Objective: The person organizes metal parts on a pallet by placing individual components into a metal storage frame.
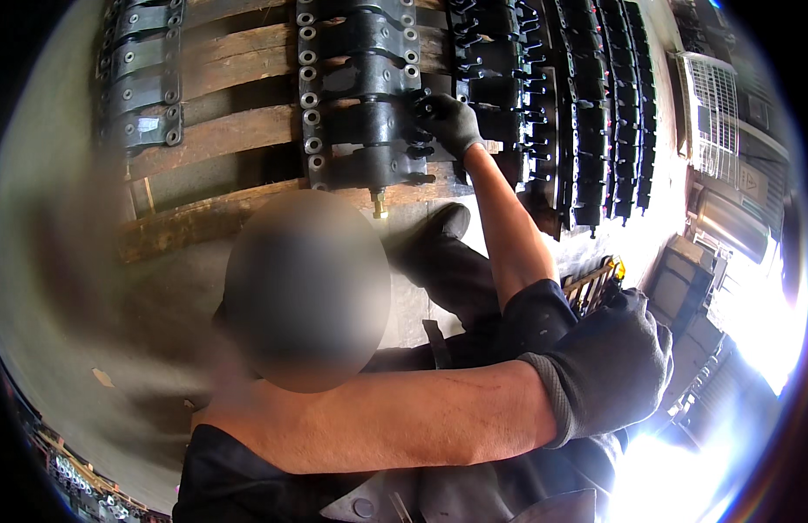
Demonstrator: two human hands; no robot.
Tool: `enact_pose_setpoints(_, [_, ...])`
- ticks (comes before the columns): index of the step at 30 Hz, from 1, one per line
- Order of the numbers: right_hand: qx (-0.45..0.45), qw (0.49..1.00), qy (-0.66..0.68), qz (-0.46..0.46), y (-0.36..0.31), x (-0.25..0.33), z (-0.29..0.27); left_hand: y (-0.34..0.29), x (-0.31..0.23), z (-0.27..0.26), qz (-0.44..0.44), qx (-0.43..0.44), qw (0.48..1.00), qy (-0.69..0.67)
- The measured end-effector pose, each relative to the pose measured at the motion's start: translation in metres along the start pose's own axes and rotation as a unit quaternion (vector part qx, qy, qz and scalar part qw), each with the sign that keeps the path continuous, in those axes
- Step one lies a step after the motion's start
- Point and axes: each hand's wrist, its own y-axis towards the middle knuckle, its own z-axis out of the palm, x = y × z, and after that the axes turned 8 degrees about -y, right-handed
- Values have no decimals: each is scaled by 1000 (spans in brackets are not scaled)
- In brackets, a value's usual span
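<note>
My right hand (452, 122), in a dark glove, reaches to the right edge of a long black metal assembly (369, 122). Its fingers are closed at small black pegs along that edge; their exact grip is hidden. Ring-shaped holes line the assembly's left flange, and a brass-coloured fitting (380, 202) sticks out of its near end. Across my body stretches my left forearm, with my gloved left hand (609, 366) curled into a fist over by my right upper arm. Whatever that fist may hold is out of sight.
Wooden pallet slats (238, 70) carry the assemblies. A similar black row (142, 78) lies left; several narrower rows (604, 113) stand right. A white wire cage (713, 113) and grey boxes (683, 279) are farther right. A blurred oval hides part of the floor.
</note>
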Motion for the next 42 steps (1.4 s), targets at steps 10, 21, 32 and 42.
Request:
enact_pose_setpoints(10, [-30,999,-16,-18,2,2,9,0,-2,-1,-48,1,998,-30])
enact_pose_setpoints(21, [-45,994,-85,52,-15,-11,-24,-1,1,-4,22,9,997,75])
enact_pose_setpoints(32, [-240,950,-15,197,37,-23,-45,0,1,-9,22,-12,996,84])
enact_pose_setpoints(42, [-161,985,13,55,38,15,-43,3,17,-31,3,-52,989,135])
